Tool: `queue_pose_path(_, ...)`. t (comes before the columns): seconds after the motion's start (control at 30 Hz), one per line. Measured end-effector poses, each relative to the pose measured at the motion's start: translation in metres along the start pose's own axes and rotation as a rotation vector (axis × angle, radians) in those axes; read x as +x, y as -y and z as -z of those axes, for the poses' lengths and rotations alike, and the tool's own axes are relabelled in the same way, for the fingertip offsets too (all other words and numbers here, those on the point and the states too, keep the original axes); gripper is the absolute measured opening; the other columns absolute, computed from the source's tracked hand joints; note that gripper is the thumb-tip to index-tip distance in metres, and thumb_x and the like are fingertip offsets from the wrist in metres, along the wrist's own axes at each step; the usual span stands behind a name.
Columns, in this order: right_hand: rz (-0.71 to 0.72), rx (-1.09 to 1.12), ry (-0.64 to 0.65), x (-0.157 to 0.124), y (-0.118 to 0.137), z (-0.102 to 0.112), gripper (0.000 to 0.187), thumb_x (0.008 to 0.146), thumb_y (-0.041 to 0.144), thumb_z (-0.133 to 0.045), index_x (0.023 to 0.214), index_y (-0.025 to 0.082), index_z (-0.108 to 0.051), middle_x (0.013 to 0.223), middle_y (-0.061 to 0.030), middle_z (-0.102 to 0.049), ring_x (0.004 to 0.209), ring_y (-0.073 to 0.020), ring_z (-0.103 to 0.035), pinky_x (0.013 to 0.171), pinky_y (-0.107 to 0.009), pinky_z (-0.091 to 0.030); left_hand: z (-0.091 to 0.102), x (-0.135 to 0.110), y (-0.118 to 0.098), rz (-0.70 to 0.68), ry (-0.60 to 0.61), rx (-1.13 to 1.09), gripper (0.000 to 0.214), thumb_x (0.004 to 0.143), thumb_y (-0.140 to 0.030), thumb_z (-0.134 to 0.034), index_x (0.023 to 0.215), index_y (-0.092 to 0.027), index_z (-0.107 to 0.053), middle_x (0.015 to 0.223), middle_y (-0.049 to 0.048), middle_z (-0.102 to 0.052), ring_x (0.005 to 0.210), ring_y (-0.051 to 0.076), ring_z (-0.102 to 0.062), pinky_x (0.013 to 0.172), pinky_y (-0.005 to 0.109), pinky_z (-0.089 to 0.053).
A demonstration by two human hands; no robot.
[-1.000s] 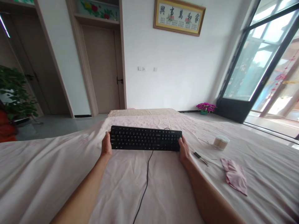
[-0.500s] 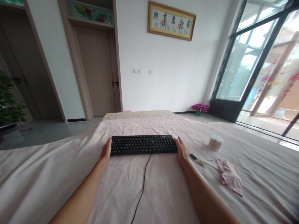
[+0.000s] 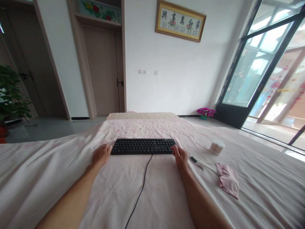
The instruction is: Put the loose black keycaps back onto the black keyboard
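On wall point(image 3: 140, 41), frame point(image 3: 180, 21) reads 家和萬事興; curled fingers point(image 3: 176, 149) flank keyboard point(image 3: 143, 146), grip unclear.

Black keyboard point(image 3: 143, 146) on pale sheet point(image 3: 164, 194)
I see left hand point(image 3: 102, 154) at its nine o'clock, right hand point(image 3: 181, 157) overlapping its three o'clock end.

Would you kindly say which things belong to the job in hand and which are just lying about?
In hand, apparently:
black keyboard, left hand and right hand at its ends
dark cable

Lying about, seemingly:
round tub
pink cloth
black-ended tool
potted flowers
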State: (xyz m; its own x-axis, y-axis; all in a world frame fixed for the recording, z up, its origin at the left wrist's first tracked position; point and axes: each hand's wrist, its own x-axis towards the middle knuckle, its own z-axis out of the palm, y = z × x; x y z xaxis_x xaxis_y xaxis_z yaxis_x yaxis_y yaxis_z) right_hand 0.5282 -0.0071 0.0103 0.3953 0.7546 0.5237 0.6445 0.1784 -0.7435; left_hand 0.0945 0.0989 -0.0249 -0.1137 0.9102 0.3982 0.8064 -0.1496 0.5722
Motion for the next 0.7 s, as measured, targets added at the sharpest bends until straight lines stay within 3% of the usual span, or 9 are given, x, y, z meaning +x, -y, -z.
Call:
queue_pose_path(0.07, 0.003, -0.018, 0.094, -0.004, 0.003, 0.001, 0.062, 0.087, 0.063, -0.033, 0.073, 0.017, -0.073, 0.052, -0.0031, -0.059, 0.055, -0.0182, -0.057, 0.063, -0.028, -0.042, 0.008, -0.011, 0.005, 0.022, 0.049, 0.175, 0.048, 0.084, -0.047, -0.043, 0.122, -0.023, -0.058, 0.136, 0.0120, -0.052, 0.130, 0.028, -0.040, 0.110, 0.047, -0.023)
queue_pose_path(0.17, -0.071, 0.062, 0.084, -0.004, 0.002, 0.001, 0.063, 0.085, 0.065, -0.034, 0.068, 0.017, -0.071, 0.045, -0.0012, -0.052, 0.048, -0.0161, -0.051, 0.056, -0.027, -0.040, 0.017, -0.023, 0.008, 0.082, 0.130, 0.392, 0.053, 0.086, -0.050, -0.038, 0.131, -0.025, -0.051, 0.146, 0.0124, -0.040, 0.136, 0.031, -0.031, 0.109, 0.056, -0.016)
queue_pose_path(0.33, -0.205, 0.219, 0.090, -0.003, -0.008, 0.001, 0.065, 0.083, 0.068, -0.034, 0.069, 0.015, -0.069, 0.048, -0.0018, -0.054, 0.045, -0.0145, -0.048, 0.051, -0.026, -0.040, 0.035, -0.036, 0.015, 0.230, 0.173, 0.462, 0.062, 0.086, -0.059, -0.032, 0.138, -0.027, -0.043, 0.152, 0.0132, -0.029, 0.138, 0.036, -0.023, 0.105, 0.065, -0.013)
queue_pose_path(0.5, -0.198, 0.133, 0.297, -0.004, -0.010, 0.000, 0.063, 0.083, 0.067, -0.034, 0.075, 0.016, -0.070, 0.056, -0.0030, -0.061, 0.050, -0.0154, -0.055, 0.053, -0.025, -0.043, 0.063, -0.059, 0.037, 0.328, 0.209, 0.501, 0.064, 0.085, -0.063, -0.033, 0.141, -0.031, -0.035, 0.154, 0.0091, -0.024, 0.138, 0.037, -0.022, 0.102, 0.069, -0.012)
queue_pose_path(0.7, -0.140, -0.053, 0.349, -0.004, -0.006, 0.001, 0.059, 0.084, 0.063, -0.032, 0.076, 0.020, -0.072, 0.062, -0.0041, -0.067, 0.059, -0.0174, -0.059, 0.056, -0.025, -0.043, 0.085, -0.086, 0.060, 0.350, 0.193, 0.587, 0.058, 0.088, -0.058, -0.036, 0.141, -0.034, -0.035, 0.154, 0.0054, -0.027, 0.137, 0.032, -0.026, 0.103, 0.063, -0.018)
